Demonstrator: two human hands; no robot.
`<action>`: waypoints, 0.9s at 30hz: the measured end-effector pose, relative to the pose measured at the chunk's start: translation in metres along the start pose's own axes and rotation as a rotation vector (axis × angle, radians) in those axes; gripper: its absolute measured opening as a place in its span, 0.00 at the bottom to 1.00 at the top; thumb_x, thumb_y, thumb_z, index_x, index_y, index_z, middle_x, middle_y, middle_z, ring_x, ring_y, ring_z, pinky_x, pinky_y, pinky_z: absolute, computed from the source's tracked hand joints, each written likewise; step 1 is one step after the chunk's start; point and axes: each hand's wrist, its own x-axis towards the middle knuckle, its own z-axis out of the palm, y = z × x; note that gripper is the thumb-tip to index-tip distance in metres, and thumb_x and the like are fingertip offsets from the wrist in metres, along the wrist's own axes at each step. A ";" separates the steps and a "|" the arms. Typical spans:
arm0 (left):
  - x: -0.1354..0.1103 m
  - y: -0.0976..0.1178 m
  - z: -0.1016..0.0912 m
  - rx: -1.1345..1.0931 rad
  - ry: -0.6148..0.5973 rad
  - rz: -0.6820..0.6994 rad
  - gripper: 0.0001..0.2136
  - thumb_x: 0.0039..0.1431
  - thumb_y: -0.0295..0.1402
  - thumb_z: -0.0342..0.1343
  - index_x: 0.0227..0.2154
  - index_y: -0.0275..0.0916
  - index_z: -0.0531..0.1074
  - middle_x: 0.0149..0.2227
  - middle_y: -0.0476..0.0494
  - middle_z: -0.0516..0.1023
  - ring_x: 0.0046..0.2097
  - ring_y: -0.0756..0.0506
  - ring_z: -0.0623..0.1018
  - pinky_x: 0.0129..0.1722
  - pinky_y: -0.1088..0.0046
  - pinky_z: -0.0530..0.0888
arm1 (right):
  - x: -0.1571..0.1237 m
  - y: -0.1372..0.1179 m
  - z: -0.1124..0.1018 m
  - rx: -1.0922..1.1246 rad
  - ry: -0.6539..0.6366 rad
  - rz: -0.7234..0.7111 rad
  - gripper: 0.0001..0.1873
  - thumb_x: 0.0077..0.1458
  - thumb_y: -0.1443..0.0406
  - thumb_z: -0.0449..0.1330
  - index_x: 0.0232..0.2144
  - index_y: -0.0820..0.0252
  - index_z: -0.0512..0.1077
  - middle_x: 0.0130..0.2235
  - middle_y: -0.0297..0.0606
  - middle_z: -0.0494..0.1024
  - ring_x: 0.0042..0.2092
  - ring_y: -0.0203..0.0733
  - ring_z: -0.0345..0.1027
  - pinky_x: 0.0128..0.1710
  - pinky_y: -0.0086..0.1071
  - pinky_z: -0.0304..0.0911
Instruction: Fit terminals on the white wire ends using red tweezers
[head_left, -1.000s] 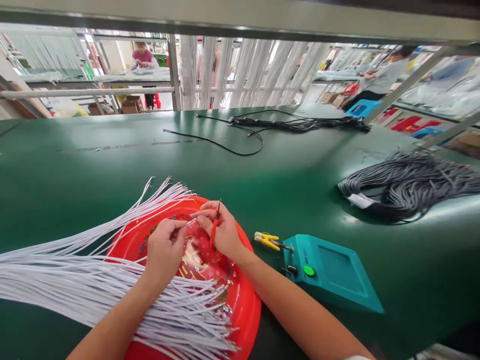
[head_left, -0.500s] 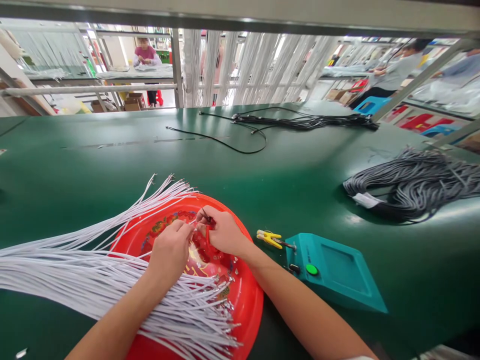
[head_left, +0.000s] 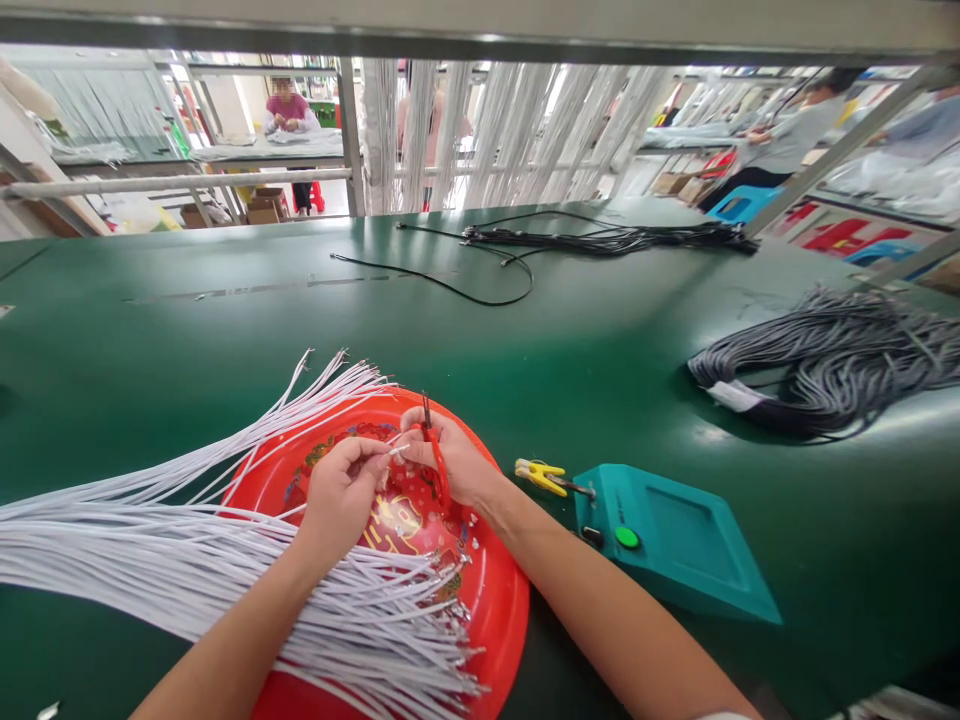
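Head view: pinching a white cable end [head_left: 400, 450] between thumb and forefinger of the left hand [head_left: 341, 490], grip closed, above the patterned middle of a red tray [head_left: 504, 620]. Curling the right hand [head_left: 454, 460] round red-handled snips [head_left: 440, 480], grip closed on the handles, dark blades upward; cannot tell whether also touching the cable end. Under the left forearm, spread across the tray's near part: a thick white bundle [head_left: 367, 620] with shiny ends. Crossing the far-left rim: a thinner white bunch [head_left: 292, 425]. Right of the tray, on the green worktop [head_left: 225, 340]: a yellow clip [head_left: 545, 477], then a teal box [head_left: 675, 545]. Farther out: a dark grey coil [head_left: 814, 370] and black cables [head_left: 615, 241].
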 end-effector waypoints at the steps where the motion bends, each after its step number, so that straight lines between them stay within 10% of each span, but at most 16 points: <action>1: 0.000 0.001 0.000 -0.031 0.020 -0.021 0.08 0.50 0.35 0.54 0.28 0.36 0.70 0.19 0.53 0.67 0.22 0.52 0.68 0.23 0.78 0.66 | 0.000 0.001 0.001 -0.070 0.043 -0.039 0.16 0.38 0.65 0.66 0.29 0.59 0.63 0.21 0.25 0.66 0.23 0.30 0.60 0.24 0.24 0.56; 7: 0.000 0.000 0.000 0.059 0.100 0.021 0.10 0.50 0.37 0.56 0.29 0.35 0.72 0.23 0.49 0.72 0.23 0.52 0.70 0.24 0.77 0.67 | -0.001 -0.003 0.010 -0.142 0.375 -0.285 0.14 0.45 0.61 0.62 0.33 0.56 0.62 0.25 0.28 0.72 0.25 0.33 0.63 0.27 0.26 0.59; 16: -0.003 -0.005 0.000 0.384 0.137 0.259 0.07 0.52 0.33 0.52 0.28 0.39 0.74 0.28 0.47 0.75 0.31 0.49 0.73 0.31 0.74 0.69 | -0.006 -0.005 0.018 -0.139 0.203 -0.204 0.16 0.41 0.62 0.66 0.30 0.57 0.63 0.28 0.32 0.76 0.33 0.39 0.71 0.35 0.32 0.64; 27: 0.005 -0.011 -0.006 -0.018 0.134 -0.147 0.19 0.39 0.45 0.61 0.31 0.35 0.73 0.20 0.49 0.73 0.23 0.50 0.72 0.23 0.77 0.71 | -0.002 0.003 0.020 -0.104 0.136 -0.284 0.14 0.43 0.61 0.65 0.29 0.57 0.64 0.28 0.31 0.74 0.32 0.38 0.70 0.37 0.34 0.64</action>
